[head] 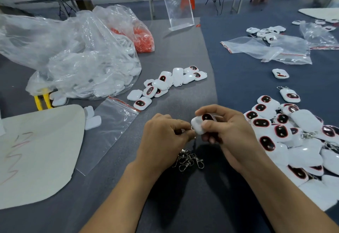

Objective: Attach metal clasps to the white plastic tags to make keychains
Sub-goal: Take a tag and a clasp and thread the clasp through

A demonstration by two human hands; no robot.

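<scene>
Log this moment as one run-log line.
phase: attaching | right hand: grips white tag | left hand: pinches clasp at tag edge | spare clasps: heap below hands

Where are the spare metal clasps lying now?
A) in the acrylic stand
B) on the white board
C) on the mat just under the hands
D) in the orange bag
C: the metal clasps lie heaped on the grey mat, just below the left hand and right hand.

White tag [197,124] in right hand [230,138]
</scene>
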